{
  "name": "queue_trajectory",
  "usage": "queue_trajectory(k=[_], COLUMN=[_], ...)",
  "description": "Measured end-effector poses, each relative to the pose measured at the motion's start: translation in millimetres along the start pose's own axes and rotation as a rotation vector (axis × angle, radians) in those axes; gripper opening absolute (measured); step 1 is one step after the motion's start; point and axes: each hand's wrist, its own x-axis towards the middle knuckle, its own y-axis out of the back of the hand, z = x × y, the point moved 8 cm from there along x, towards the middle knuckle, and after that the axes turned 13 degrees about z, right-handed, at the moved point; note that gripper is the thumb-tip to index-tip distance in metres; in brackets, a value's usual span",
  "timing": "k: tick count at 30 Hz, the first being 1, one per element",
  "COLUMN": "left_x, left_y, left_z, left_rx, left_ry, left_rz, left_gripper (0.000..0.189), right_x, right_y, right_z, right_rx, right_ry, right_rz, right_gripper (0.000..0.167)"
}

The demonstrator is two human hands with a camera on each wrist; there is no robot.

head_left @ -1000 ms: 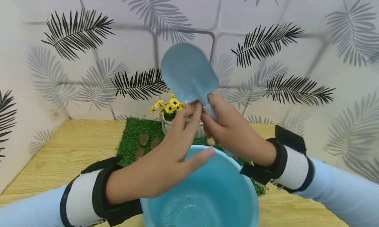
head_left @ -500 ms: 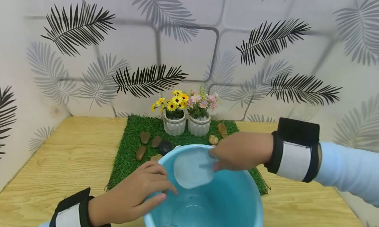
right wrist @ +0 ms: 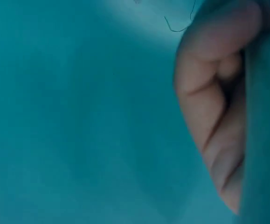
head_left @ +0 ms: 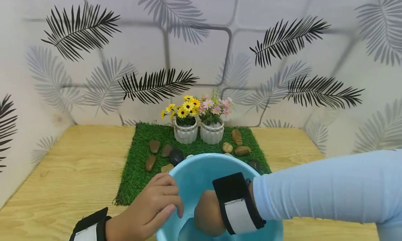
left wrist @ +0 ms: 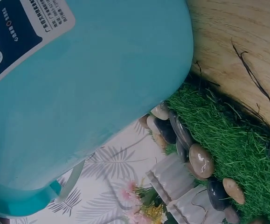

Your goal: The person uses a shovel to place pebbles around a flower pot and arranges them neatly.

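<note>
A light blue bucket [head_left: 201,164] stands at the front of the table; its labelled outer wall [left wrist: 102,84] fills much of the left wrist view. My right hand [head_left: 208,213] is down inside it with the fingers curled, gripping a blue-grey scoop [head_left: 189,231]. Most of the scoop is hidden by the hand and the lower frame edge. In the right wrist view the curled fingers [right wrist: 204,93] show against blue plastic. My left hand [head_left: 150,204] holds the bucket's left rim, its fingers bent over the edge.
Behind the bucket lies a green turf mat [head_left: 138,178] with several stones [head_left: 176,156]. Two white pots, one of yellow flowers [head_left: 186,131] and one of pink [head_left: 212,131], stand at its back. A leaf-patterned wall [head_left: 201,59] rises behind the wooden table [head_left: 78,157].
My right hand has brought the scoop down from above the flowers into the bucket, toward me. My left hand has come off the scoop area and back to the bucket's left rim.
</note>
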Motion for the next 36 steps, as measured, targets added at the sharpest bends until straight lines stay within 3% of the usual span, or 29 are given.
queue_trajectory(k=[1, 3, 5, 7, 9, 17, 26, 31, 36], left_x=[0.0, 0.1, 0.5, 1.1, 1.5, -2.3, -4.5, -4.0, -5.1], left_y=[-0.5, -1.1, -1.2, -1.4, -1.7, -0.8, 2.7, 2.6, 1.0], left_z=[0.4, 0.8, 1.0, 1.1, 0.9, -6.2, -6.1, -6.3, -7.8], left_rx=[0.007, 0.022, 0.031, 0.031, 0.024, -0.018, -0.041, -0.045, -0.040], left_ry=[-0.006, -0.015, -0.021, -0.023, -0.015, 0.122, 0.146, 0.138, 0.161], left_rz=[0.000, 0.000, 0.002, 0.004, 0.002, -0.033, -0.013, -0.007, -0.008], left_gripper=[0.038, 0.038, 0.039, 0.039, 0.038, 0.016, 0.017, 0.018, 0.020], right_x=[1.8, 3.3, 0.6, -4.0, -9.5, -36.3, -68.0, -83.9, -92.5], right_y=[-2.3, -2.4, 0.6, 5.4, 10.0, 39.1, 53.7, 63.1, 62.9], right_z=[-1.1, -8.7, -11.3, -10.4, -6.8, 13.3, 46.3, 83.4, 136.6], right_rx=[0.016, -0.068, -0.032, 0.010, 0.055, 0.215, 0.485, 0.700, 0.829], right_ry=[0.009, 0.201, 0.357, 0.454, 0.495, 0.530, 0.578, 0.520, 0.434], right_rz=[-0.015, -0.002, 0.024, 0.063, 0.078, 0.126, 0.297, 0.386, 0.475], right_gripper=[0.026, 0.020, 0.017, 0.019, 0.023, 0.036, 0.037, 0.031, 0.019])
